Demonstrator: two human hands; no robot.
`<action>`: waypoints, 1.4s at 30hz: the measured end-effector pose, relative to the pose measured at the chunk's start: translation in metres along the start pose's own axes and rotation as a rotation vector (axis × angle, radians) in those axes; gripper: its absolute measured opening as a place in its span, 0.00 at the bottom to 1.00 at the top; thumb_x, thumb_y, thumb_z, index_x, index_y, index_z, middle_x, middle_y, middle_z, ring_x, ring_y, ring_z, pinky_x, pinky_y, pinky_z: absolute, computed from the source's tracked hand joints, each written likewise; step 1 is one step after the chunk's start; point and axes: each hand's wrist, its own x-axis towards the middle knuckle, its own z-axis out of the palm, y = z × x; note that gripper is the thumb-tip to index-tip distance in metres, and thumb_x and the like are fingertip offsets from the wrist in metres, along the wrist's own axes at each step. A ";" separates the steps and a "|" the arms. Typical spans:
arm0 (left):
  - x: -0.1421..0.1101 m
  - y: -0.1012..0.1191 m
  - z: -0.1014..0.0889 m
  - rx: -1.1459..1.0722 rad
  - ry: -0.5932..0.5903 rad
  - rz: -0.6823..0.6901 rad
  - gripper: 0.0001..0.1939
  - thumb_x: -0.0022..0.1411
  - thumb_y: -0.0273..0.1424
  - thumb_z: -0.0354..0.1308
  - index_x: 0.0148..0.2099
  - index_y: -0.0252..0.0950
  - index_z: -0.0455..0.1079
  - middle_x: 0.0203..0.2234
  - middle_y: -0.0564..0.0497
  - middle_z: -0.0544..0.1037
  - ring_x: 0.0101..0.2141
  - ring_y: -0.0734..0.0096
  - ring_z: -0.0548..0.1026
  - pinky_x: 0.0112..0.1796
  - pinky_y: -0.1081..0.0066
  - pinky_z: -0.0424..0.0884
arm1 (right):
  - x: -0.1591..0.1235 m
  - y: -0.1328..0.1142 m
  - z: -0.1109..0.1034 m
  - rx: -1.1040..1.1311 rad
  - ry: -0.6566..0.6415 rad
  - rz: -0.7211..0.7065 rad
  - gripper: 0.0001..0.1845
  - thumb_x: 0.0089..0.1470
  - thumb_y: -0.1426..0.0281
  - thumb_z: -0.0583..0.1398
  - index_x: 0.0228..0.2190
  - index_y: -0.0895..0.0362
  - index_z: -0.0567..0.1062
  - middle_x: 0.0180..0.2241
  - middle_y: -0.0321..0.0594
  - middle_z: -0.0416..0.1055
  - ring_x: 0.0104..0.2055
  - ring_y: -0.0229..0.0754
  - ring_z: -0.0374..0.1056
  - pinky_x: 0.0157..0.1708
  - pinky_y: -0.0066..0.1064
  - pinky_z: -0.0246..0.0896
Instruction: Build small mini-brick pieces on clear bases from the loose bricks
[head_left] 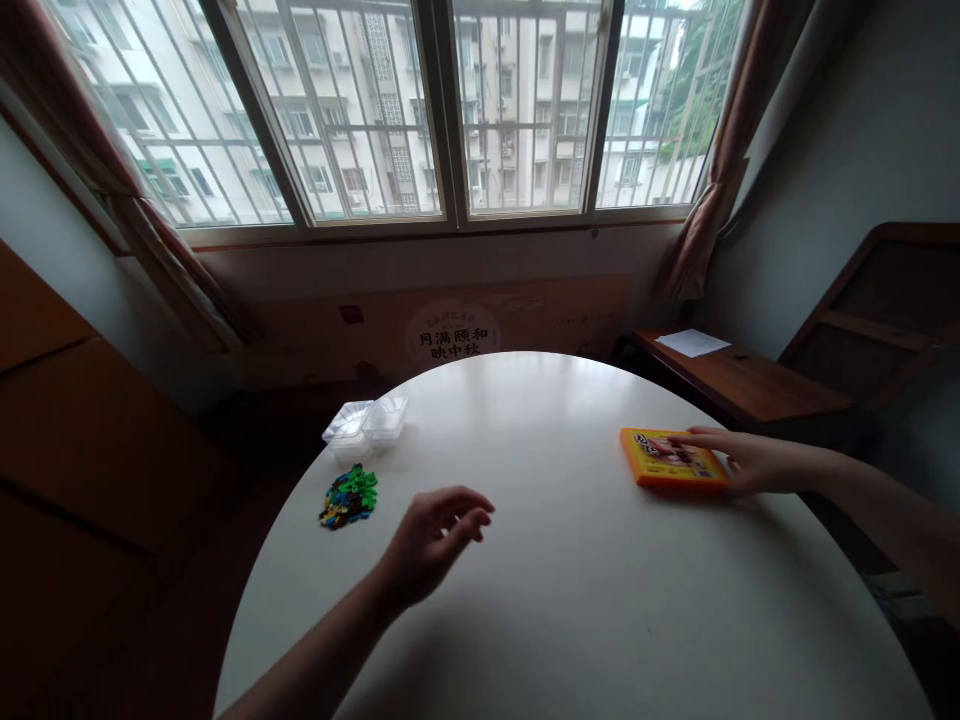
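My right hand [780,461] is at the right end of a flat orange box [671,460] with a yellow printed top. One finger lies stretched over the top and the others are around the box's right end, partly hidden. The box rests flat on the white table. My left hand [439,535] hovers above the middle of the table with loosely curled fingers. A gap shows between its thumb and fingers, and nothing is in it. To its left lies a pile of small green, blue, yellow and dark plastic pieces [349,497].
Clear plastic containers [365,424] stand at the table's left edge, behind the pile. The round white table [525,590] has a curved edge. Beyond it on the right, a brown wooden bench [757,380] holds a white paper sheet [693,343]. Barred windows are at the back.
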 end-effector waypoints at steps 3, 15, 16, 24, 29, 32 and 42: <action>-0.004 0.001 0.037 0.007 -0.147 0.045 0.14 0.65 0.37 0.54 0.37 0.32 0.76 0.25 0.46 0.78 0.24 0.72 0.75 0.25 0.76 0.67 | 0.012 -0.028 0.002 0.077 -0.078 -0.098 0.46 0.45 0.51 0.65 0.64 0.49 0.63 0.63 0.48 0.59 0.65 0.59 0.56 0.62 0.42 0.54; -0.005 -0.030 0.015 -0.351 0.235 -0.158 0.28 0.59 0.55 0.56 0.28 0.33 0.70 0.13 0.57 0.62 0.15 0.80 0.59 0.19 0.77 0.52 | 0.183 -0.238 0.048 0.278 0.255 -0.180 0.31 0.54 0.56 0.64 0.56 0.57 0.68 0.58 0.51 0.63 0.52 0.48 0.67 0.52 0.38 0.62; -0.003 -0.031 0.014 -0.385 0.270 -0.181 0.28 0.58 0.56 0.57 0.28 0.33 0.70 0.13 0.57 0.61 0.16 0.80 0.58 0.19 0.77 0.51 | 0.197 -0.252 0.050 0.284 0.270 -0.187 0.30 0.56 0.57 0.63 0.56 0.57 0.67 0.59 0.51 0.61 0.54 0.49 0.65 0.54 0.41 0.61; 0.002 -0.038 0.014 -0.501 0.268 -0.244 0.29 0.57 0.58 0.57 0.29 0.32 0.71 0.14 0.57 0.60 0.18 0.79 0.57 0.20 0.76 0.50 | 0.259 -0.336 0.059 0.291 0.302 -0.245 0.22 0.63 0.61 0.59 0.55 0.57 0.68 0.57 0.47 0.64 0.55 0.48 0.65 0.54 0.48 0.64; 0.002 -0.040 0.014 -0.587 0.299 -0.280 0.28 0.56 0.56 0.59 0.29 0.32 0.71 0.17 0.55 0.62 0.19 0.78 0.58 0.21 0.76 0.51 | 0.266 -0.358 0.063 0.332 0.277 -0.262 0.23 0.63 0.61 0.59 0.56 0.57 0.68 0.57 0.47 0.64 0.57 0.50 0.64 0.56 0.51 0.61; 0.003 -0.038 0.013 -0.589 0.300 -0.288 0.27 0.57 0.55 0.59 0.30 0.33 0.71 0.18 0.55 0.63 0.20 0.78 0.59 0.21 0.76 0.52 | 0.259 -0.348 0.062 0.406 0.262 -0.263 0.28 0.62 0.61 0.60 0.60 0.57 0.64 0.60 0.49 0.61 0.60 0.53 0.60 0.59 0.54 0.56; -0.007 -0.004 0.020 0.134 0.041 0.077 0.21 0.67 0.45 0.50 0.32 0.36 0.73 0.23 0.48 0.72 0.25 0.70 0.67 0.29 0.70 0.61 | 0.130 -0.201 0.075 0.656 0.300 -0.303 0.31 0.55 0.67 0.60 0.60 0.53 0.66 0.63 0.44 0.61 0.65 0.49 0.57 0.66 0.45 0.48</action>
